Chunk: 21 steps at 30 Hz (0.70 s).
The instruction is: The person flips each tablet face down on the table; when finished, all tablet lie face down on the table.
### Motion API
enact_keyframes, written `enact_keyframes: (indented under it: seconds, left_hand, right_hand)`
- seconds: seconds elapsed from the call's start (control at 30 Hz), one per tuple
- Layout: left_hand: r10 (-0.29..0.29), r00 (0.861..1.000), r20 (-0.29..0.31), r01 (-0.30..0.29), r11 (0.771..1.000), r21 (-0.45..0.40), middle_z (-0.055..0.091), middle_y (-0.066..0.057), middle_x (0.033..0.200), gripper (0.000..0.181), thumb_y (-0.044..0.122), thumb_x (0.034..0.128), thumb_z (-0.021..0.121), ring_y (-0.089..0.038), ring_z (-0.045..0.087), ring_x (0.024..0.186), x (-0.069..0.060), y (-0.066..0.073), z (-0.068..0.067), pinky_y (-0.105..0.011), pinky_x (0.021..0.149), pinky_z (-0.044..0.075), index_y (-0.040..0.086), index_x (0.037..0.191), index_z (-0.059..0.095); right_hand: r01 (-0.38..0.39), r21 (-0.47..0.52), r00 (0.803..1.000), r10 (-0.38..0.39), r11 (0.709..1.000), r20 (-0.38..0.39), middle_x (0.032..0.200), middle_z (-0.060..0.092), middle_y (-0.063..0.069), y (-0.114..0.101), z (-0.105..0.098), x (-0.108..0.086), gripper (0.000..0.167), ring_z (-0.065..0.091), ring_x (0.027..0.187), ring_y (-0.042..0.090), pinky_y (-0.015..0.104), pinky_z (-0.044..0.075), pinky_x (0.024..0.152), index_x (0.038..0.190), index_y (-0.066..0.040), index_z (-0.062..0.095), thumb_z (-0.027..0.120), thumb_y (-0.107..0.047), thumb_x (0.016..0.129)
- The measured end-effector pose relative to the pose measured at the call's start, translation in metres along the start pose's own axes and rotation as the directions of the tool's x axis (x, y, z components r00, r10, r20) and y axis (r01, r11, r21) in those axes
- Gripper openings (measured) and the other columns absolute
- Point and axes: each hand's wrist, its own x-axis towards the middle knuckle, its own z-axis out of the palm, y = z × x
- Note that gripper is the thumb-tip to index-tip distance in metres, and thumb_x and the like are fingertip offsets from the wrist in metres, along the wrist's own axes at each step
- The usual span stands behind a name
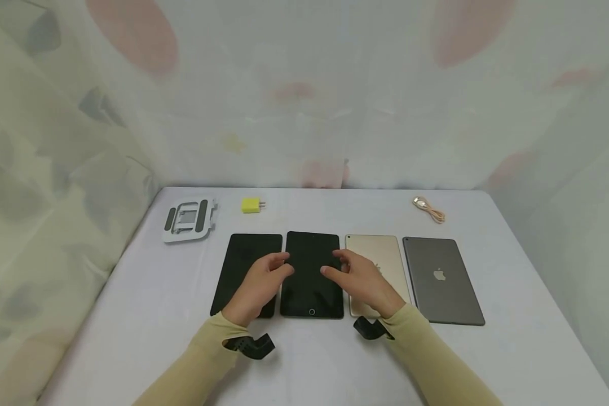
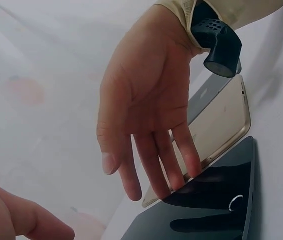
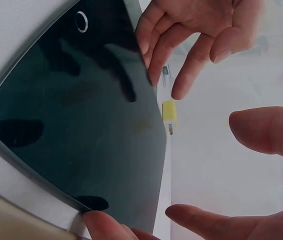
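Observation:
A black tablet with a round home button (image 1: 312,293) (image 2: 206,220) (image 3: 96,125) lies face up between both hands. My left hand (image 1: 261,282) (image 3: 196,30) has its fingertips at that tablet's left edge, thumb raised. My right hand (image 1: 367,285) (image 2: 151,90) reaches over a gold tablet (image 1: 380,248) (image 2: 226,115), its lower fingers at the black tablet's right edge and its thumb above the screen. Both hands have loosely extended fingers; how firmly they touch the edges, I cannot tell. Another black tablet (image 1: 248,248) is partly under the left hand.
Right of the gold tablet lies a grey tablet (image 1: 444,299) with its back up. Along the far side of the white table (image 1: 325,361) are a silver stand (image 1: 176,237), a yellow charger (image 1: 251,205) (image 3: 169,110) and a coiled cable (image 1: 428,210). Patterned curtains surround the table.

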Motion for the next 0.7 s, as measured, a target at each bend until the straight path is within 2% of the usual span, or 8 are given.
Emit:
enact_keyframes:
  seconds: [0.13, 0.33, 0.47, 0.7]
  left_hand:
    - [0.013, 1.000, 0.012, -0.013, 1.000, -0.008, 0.051, -0.017, 0.163, 0.055, 0.028, 0.1051, 0.062, -0.036, 0.053, 0.149, 0.0014, 0.0020, 0.0011, -0.061, 0.122, 0.046, 0.013, 0.157, 0.055]
    - [0.023, 1.000, 0.016, -0.023, 0.999, -0.028, 0.054, -0.015, 0.161, 0.054, 0.028, 0.1051, 0.063, -0.032, 0.065, 0.130, 0.0029, 0.0030, 0.0019, -0.052, 0.110, 0.056, 0.014, 0.157, 0.055]
    - [0.022, 1.000, 0.009, -0.022, 0.999, -0.026, 0.053, -0.015, 0.162, 0.054, 0.027, 0.1059, 0.062, -0.033, 0.060, 0.139, 0.0034, 0.0012, -0.0012, -0.055, 0.115, 0.053, 0.014, 0.158, 0.054]
    - [0.024, 1.000, 0.003, -0.024, 0.999, -0.023, 0.052, -0.015, 0.163, 0.055, 0.027, 0.1059, 0.062, -0.033, 0.056, 0.146, 0.0029, -0.0002, -0.0059, -0.056, 0.119, 0.051, 0.013, 0.159, 0.053]
  right_hand:
    - [-0.011, -0.017, 1.000, 0.011, 1.000, -0.005, 0.110, 0.066, 0.006, 0.0006, -0.0030, -0.0023, 0.067, 0.058, 0.096, 0.019, 0.034, 0.049, 0.080, 0.153, -0.008, 0.058, 0.071, -0.048, 0.102]
    - [-0.019, -0.020, 1.000, 0.019, 1.000, -0.009, 0.120, 0.069, 0.009, 0.0036, -0.0040, -0.0033, 0.066, 0.061, 0.106, 0.023, 0.042, 0.055, 0.090, 0.154, -0.008, 0.058, 0.070, -0.047, 0.102]
    - [-0.017, 0.005, 1.000, 0.017, 1.000, -0.004, 0.132, 0.070, 0.010, 0.0036, -0.0019, -0.0016, 0.067, 0.065, 0.117, 0.025, 0.048, 0.057, 0.099, 0.156, -0.011, 0.057, 0.070, -0.049, 0.102]
    - [-0.002, 0.035, 1.000, 0.002, 0.999, -0.001, 0.141, 0.070, 0.012, 0.0026, 0.0017, 0.0013, 0.067, 0.067, 0.123, 0.027, 0.050, 0.058, 0.102, 0.156, -0.009, 0.056, 0.068, -0.048, 0.103]
